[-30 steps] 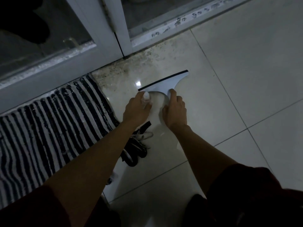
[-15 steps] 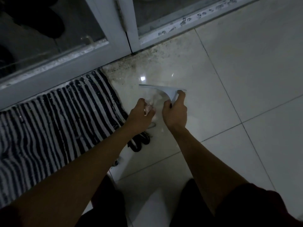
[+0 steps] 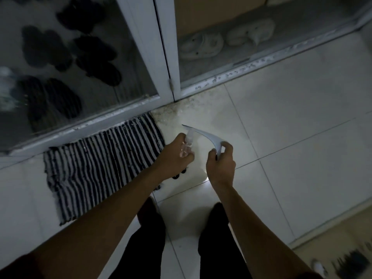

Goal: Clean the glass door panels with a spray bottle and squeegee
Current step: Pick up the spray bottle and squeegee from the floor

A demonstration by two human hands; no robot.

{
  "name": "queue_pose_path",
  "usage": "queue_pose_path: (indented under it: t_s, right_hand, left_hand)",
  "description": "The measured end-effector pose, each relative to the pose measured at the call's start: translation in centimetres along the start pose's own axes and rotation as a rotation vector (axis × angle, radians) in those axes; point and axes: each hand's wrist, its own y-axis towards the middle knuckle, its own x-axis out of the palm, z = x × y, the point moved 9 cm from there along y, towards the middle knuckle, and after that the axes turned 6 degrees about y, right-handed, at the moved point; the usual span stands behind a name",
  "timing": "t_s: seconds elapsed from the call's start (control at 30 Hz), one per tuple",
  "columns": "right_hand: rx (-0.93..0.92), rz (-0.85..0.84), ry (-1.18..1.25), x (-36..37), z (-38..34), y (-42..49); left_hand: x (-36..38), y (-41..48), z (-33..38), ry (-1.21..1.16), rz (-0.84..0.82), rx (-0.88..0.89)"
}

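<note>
Pale glossy tiled floor (image 3: 302, 137) across lower and right of frame. Along the top, white-framed glass door panels (image 3: 130, 81), with dark shoes (image 3: 46, 45) behind the left pane and pale shoes (image 3: 203, 45) behind the right. Left of centre, black-and-white striped mat (image 3: 96, 164) against the door's bottom rail. At centre, left hand (image 3: 173, 158) wrapped round a small clear spray bottle (image 3: 187, 143). Just beside it, right hand (image 3: 220, 164) gripping the handle of a white squeegee (image 3: 207, 135), blade toward the door.
</note>
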Motion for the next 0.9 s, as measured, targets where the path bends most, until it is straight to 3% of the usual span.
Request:
queue_pose_path:
  t_s: [0.2, 0.47, 0.9]
  right_hand:
    - [0.011, -0.08, -0.011, -7.2, -10.7, -6.0]
    - [-0.008, 0.001, 0.086, -16.1, -23.8, -14.8]
    - [-0.441, -0.02, 0.268, -23.6, -43.3, -23.2]
  left_hand:
    - [-6.4, -8.3, 10.6, -0.015, -0.062, -0.033]
    - [-15.2, -18.0, 23.6, -0.064, -0.034, 0.006]
    - [-24.9, -27.6, 36.7, -0.04, 0.215, 0.177]
